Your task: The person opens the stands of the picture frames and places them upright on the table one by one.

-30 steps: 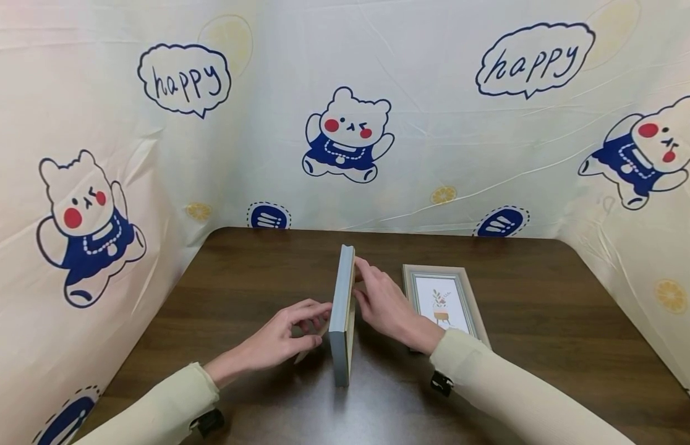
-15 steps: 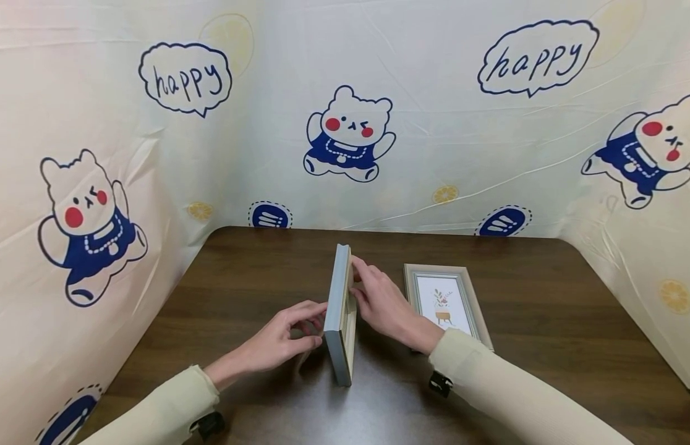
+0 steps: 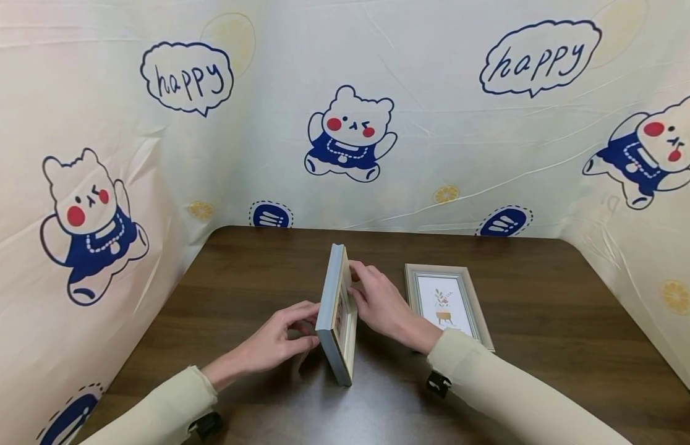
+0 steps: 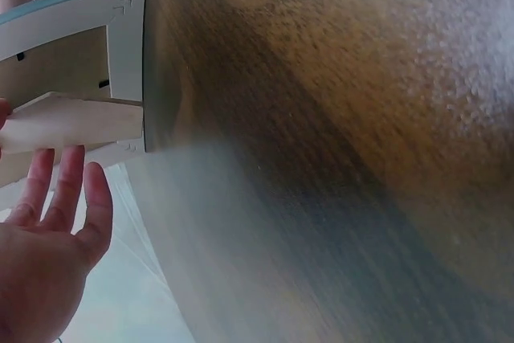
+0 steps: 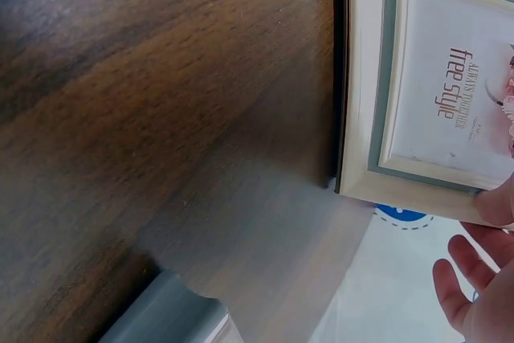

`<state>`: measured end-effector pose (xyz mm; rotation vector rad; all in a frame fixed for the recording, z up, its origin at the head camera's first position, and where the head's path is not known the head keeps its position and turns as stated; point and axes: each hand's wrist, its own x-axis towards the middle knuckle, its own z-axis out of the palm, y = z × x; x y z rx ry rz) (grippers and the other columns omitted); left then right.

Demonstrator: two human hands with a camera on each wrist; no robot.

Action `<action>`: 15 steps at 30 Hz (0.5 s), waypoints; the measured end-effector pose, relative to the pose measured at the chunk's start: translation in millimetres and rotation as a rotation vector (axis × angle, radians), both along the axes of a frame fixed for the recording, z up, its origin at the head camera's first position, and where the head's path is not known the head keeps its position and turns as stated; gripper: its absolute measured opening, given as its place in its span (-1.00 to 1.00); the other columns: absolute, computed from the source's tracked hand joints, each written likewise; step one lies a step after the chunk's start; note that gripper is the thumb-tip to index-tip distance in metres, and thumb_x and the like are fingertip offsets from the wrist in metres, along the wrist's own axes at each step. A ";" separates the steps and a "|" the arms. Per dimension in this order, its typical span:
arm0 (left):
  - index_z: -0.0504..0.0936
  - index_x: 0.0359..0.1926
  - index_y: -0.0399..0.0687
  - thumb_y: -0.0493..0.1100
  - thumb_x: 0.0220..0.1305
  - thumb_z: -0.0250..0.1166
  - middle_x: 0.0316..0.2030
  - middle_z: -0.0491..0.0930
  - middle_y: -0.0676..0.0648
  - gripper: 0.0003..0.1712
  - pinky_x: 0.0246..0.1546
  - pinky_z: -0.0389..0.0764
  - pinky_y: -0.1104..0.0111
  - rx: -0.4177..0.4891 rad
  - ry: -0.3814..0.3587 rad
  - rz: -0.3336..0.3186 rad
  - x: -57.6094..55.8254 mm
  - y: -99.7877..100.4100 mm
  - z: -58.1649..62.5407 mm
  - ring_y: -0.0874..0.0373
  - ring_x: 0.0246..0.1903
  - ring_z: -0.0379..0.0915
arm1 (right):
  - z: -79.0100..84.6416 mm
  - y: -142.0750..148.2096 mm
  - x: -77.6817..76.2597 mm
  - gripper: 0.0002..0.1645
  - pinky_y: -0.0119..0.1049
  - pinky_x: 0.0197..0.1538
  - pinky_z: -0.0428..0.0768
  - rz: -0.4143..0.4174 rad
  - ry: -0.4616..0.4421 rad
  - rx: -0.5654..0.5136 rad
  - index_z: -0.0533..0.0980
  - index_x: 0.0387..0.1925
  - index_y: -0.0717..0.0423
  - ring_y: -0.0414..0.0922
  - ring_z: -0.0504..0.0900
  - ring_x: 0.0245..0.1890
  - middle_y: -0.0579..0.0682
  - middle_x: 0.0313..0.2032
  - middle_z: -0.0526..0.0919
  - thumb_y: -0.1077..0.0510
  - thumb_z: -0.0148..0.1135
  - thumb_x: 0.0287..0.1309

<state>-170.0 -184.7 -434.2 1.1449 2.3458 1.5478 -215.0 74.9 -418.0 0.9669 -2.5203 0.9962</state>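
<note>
A picture frame with blue-grey sides stands upright on its edge between both hands, its front turned partly to the right. In the right wrist view that front shows a cream border and a white print with "free style" lettering. My left hand is at its back, thumb and fingers on either side of the flat stand leg that sticks out there. At the far edge, my right hand pinches the border, thumb on the front and fingers behind. The left wrist view shows grey cardboard backing.
A second picture frame, with a plant drawing, lies face up to the right, partly under the right forearm. The brown wooden table is enclosed by a pale printed curtain at the back and sides.
The upright picture frame has swung round, its near top corner moving left, so more of its front shows. My left hand has shifted slightly left with it; the right keeps its hold.
</note>
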 end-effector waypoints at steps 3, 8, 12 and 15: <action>0.55 0.42 -0.12 -0.38 0.37 0.36 0.20 0.59 -0.03 -0.39 0.02 0.66 0.19 0.002 -0.009 0.007 0.8 -1.1 -0.7 0.07 0.04 0.58 | -0.8 -1.0 -0.3 -0.43 -0.03 -0.01 0.67 0.008 0.004 -0.008 0.40 0.39 0.18 0.12 0.64 0.06 0.13 0.03 0.68 0.37 0.27 0.41; 0.58 0.36 -0.13 -0.44 0.32 0.34 0.21 0.58 -0.04 -0.41 0.02 0.66 0.18 0.014 -0.012 0.017 2.5 -3.8 -1.9 0.08 0.05 0.57 | -1.1 -3.1 -1.0 -0.45 -0.06 0.03 0.66 0.012 0.000 0.003 0.43 0.38 0.20 0.06 0.63 0.09 0.11 0.06 0.69 0.36 0.28 0.42; 0.62 0.31 -0.11 -0.44 0.34 0.33 0.18 0.58 -0.05 -0.46 0.02 0.65 0.21 0.024 -0.010 0.018 2.3 -5.6 -2.8 0.10 0.08 0.52 | -0.9 -4.6 -1.2 -0.46 -0.09 0.04 0.66 0.004 0.003 0.016 0.46 0.37 0.21 -0.01 0.62 0.08 0.10 0.07 0.70 0.35 0.29 0.41; 0.62 0.30 -0.09 -0.40 0.38 0.33 0.18 0.58 -0.05 -0.51 0.04 0.65 0.23 0.030 -0.006 0.010 1.9 -6.6 -3.2 0.12 0.12 0.50 | -1.3 -5.2 -1.1 -0.47 -0.08 0.04 0.66 -0.001 0.010 0.021 0.47 0.36 0.23 -0.01 0.62 0.08 0.10 0.07 0.70 0.35 0.29 0.41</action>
